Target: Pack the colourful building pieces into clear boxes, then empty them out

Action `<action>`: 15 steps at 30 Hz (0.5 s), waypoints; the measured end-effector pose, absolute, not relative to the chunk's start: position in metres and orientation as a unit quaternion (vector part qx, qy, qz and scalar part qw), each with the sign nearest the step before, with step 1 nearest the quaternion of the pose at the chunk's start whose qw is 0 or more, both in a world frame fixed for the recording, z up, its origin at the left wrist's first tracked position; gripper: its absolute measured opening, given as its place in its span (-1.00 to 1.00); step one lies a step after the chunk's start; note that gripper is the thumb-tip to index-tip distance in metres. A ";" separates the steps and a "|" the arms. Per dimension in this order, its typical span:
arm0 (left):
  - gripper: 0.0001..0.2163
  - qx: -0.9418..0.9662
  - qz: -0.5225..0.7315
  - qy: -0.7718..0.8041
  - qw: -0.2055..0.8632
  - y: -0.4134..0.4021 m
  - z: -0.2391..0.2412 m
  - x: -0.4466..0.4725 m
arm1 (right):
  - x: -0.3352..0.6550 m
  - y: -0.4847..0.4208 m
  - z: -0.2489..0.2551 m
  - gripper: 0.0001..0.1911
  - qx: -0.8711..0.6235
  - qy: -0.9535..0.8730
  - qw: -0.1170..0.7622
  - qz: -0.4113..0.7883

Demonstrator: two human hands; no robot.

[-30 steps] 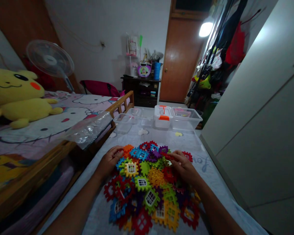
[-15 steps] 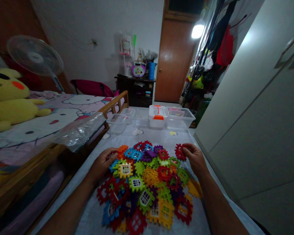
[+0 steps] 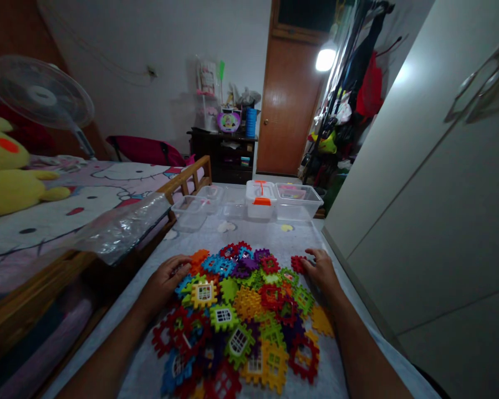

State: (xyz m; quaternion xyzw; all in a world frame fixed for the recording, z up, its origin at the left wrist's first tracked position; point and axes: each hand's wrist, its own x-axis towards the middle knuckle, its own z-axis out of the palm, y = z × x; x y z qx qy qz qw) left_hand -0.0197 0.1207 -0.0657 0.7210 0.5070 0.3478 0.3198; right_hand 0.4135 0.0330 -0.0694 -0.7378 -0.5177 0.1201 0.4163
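A pile of coloured interlocking plastic tiles (image 3: 241,310) lies on the grey table (image 3: 253,235) in front of me. My left hand (image 3: 164,281) rests at the pile's left edge, fingers curled over the tiles beside an orange one (image 3: 199,256). My right hand (image 3: 322,271) is at the pile's upper right, fingertips pinched on a red tile (image 3: 298,264) lying on the table surface. Both forearms reach in from the bottom of the view.
Clear plastic boxes (image 3: 193,211) and a white box with an orange latch (image 3: 261,199) stand at the table's far end. A bed with a wooden rail (image 3: 187,180), a plastic bag (image 3: 120,227) and a yellow plush (image 3: 8,177) lies left. A wardrobe (image 3: 424,183) stands right.
My right hand drew a red tile out of the pile to the right and lowered it toward the table. The left hand stayed at the pile's left edge. The camera drifted rightward.
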 end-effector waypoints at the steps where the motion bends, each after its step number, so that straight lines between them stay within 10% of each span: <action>1: -0.56 0.721 0.349 0.506 0.319 0.121 -0.066 -0.020 | 0.415 0.031 -0.069 -0.59 -0.734 -0.533 0.402 0.123; 6: -0.56 0.716 0.351 0.509 0.323 0.122 -0.069 -0.021 | 0.415 0.023 -0.065 -0.29 -0.719 -0.630 0.254 0.144; 15: -0.56 0.719 0.350 0.499 0.335 0.122 -0.067 -0.021 | 0.412 0.024 -0.062 -0.44 -0.728 -0.637 0.222 0.118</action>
